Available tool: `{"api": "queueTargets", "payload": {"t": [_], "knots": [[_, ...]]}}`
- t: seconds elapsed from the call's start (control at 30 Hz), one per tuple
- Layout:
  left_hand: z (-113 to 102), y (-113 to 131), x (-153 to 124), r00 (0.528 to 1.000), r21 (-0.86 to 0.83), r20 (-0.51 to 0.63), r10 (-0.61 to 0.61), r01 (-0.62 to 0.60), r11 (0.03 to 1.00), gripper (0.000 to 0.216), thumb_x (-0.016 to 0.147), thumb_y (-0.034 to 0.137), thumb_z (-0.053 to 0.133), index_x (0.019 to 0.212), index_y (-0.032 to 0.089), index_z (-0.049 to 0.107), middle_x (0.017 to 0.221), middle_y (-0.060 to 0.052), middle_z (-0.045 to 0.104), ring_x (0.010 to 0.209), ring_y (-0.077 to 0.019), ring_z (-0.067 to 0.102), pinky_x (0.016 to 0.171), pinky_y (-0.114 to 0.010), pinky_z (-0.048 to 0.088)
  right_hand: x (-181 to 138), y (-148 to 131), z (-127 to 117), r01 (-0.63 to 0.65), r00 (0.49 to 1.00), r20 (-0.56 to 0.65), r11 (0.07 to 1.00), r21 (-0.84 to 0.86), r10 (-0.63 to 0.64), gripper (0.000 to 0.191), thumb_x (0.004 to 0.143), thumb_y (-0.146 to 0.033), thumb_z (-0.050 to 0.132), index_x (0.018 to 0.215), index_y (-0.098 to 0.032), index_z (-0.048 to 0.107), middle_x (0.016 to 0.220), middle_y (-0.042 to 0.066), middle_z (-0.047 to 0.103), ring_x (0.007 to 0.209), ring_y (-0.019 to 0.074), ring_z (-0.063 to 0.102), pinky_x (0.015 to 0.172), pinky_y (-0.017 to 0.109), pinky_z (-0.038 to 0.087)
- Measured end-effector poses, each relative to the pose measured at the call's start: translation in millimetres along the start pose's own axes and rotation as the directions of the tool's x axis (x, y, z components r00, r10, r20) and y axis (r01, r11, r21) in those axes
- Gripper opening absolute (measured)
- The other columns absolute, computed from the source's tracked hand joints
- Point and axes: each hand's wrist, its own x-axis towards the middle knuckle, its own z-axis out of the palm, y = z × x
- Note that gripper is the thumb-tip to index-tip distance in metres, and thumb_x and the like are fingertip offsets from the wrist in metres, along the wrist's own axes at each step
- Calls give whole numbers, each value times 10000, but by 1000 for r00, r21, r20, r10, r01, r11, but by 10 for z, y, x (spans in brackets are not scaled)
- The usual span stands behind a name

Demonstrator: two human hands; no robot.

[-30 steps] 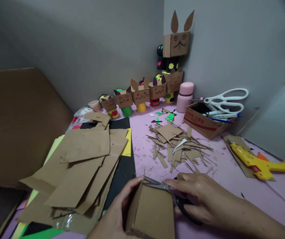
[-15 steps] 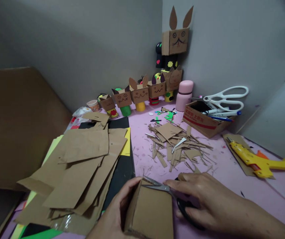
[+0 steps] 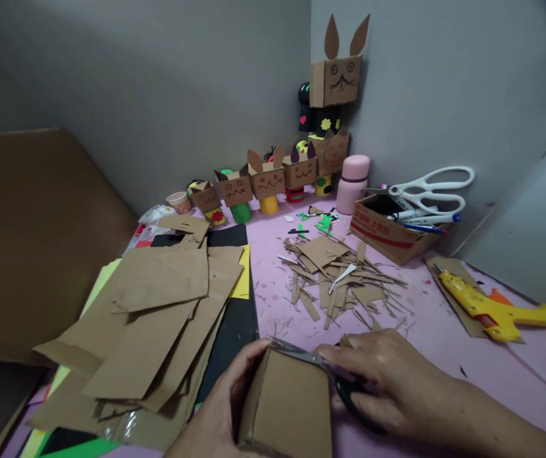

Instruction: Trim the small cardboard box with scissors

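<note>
A small brown cardboard box (image 3: 294,404) is at the bottom centre, with my left hand (image 3: 228,397) wrapped round its left side and fingertips at its top left corner. My right hand (image 3: 382,375) grips black-handled scissors (image 3: 349,391). Their metal blades lie along the box's far top edge and look nearly closed there. Whether a sliver of cardboard sits between the blades is hard to make out. Beyond the box lies a heap of cardboard scraps and thin strips (image 3: 340,273).
Stacked cardboard pieces (image 3: 149,331) lie left over coloured paper. Cardboard animal figures (image 3: 268,181) line the back wall, beside a pink bottle (image 3: 353,184). A box of pens (image 3: 392,232) holds white scissors (image 3: 430,191). At right is a yellow glue gun (image 3: 502,312). A large cardboard panel (image 3: 39,248) rises far left.
The scissor blades have closed along the far edge of the box; they stood apart before. My left hand keeps its hold on the box, nearly unmoved.
</note>
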Motion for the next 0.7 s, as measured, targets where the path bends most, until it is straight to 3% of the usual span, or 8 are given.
{"api": "queueTargets", "payload": {"t": [0.33,0.7], "knots": [[-9,-25,6,1000,-24,-1,-4,4,1000,946,519,492,814,1309,333,319,1373,-103,457,1251,-341,424,1041,-494,289,-7,28,36,31,999,-41,999,-37,-32,209,753,-145,487,929,-230,560,783,21,651,690,175,585,584,267,305],[-19,-97,-22,1000,60,11,21,-22,998,952,520,528,797,1312,329,308,1385,-127,436,1245,-363,420,1037,-531,285,7,14,-11,-22,999,32,1000,4,22,279,767,-136,488,1011,-250,565,859,26,655,784,191,598,657,284,337]]}}
